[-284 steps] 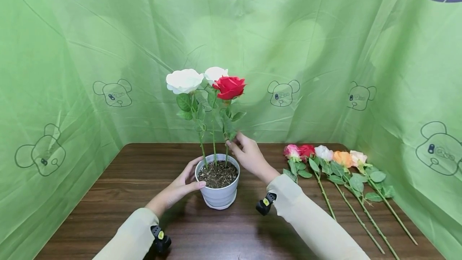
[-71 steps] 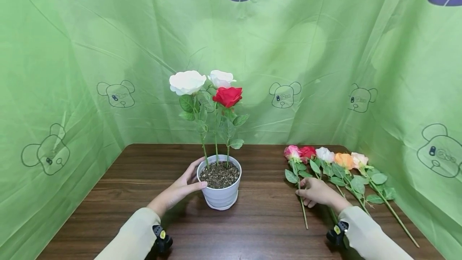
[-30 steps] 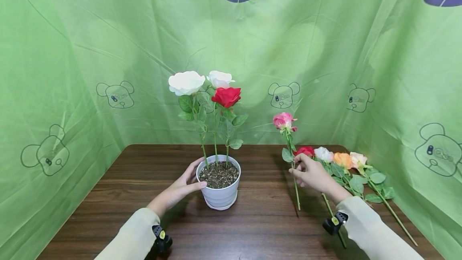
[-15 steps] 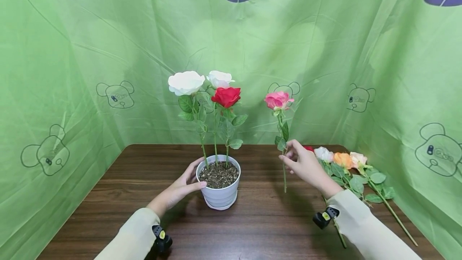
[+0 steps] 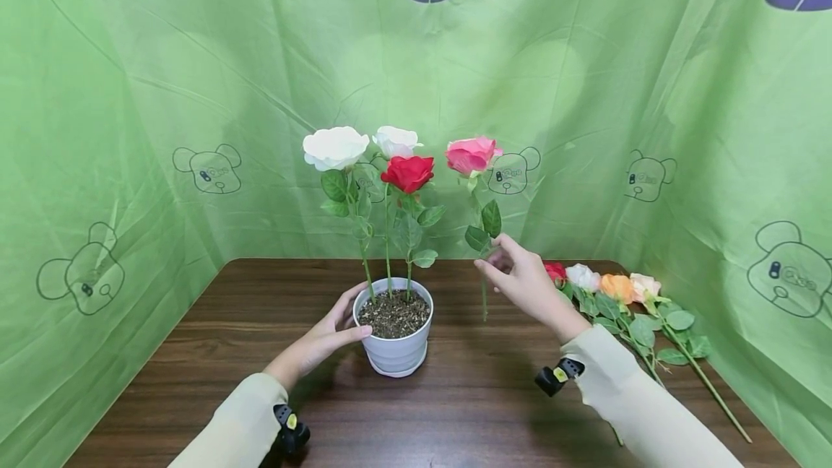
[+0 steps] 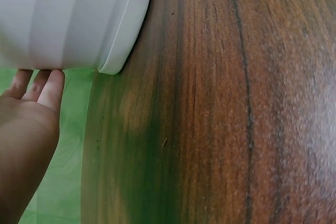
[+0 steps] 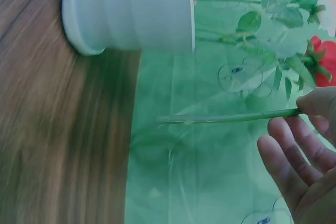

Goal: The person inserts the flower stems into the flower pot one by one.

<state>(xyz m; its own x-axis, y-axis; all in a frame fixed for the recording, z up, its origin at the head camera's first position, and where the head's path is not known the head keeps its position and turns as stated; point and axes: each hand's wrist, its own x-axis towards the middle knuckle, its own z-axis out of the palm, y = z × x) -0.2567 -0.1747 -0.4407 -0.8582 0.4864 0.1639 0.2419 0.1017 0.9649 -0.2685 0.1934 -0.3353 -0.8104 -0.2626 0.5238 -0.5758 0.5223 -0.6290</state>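
Observation:
A white flowerpot [image 5: 395, 358] of dark soil [image 5: 393, 316] stands mid-table, holding two white roses [image 5: 335, 149] and a red rose [image 5: 408, 174] upright. My left hand [image 5: 321, 344] holds the pot's left side, thumb at the front rim; the left wrist view shows its fingers [image 6: 51, 90] against the wall. To the pot's right, my right hand [image 5: 525, 286] pinches the stem of a pink rose [image 5: 471, 155] between thumb and fingers. This rose is upright in the air, and the bare lower end of its stem [image 7: 226, 118] shows in the right wrist view.
At the table's right lie several roses: a red one [image 5: 555, 271], a white one [image 5: 583, 277], an orange one [image 5: 617, 287] and a peach one [image 5: 646, 286]. My right forearm covers some of their stems. Green printed cloth [image 5: 455, 78] surrounds the wooden table [image 5: 273, 309].
My right hand let go of the potted red rose, took the pink rose off the table, raised it upright and carried it left towards the pot. My left hand stayed on the pot.

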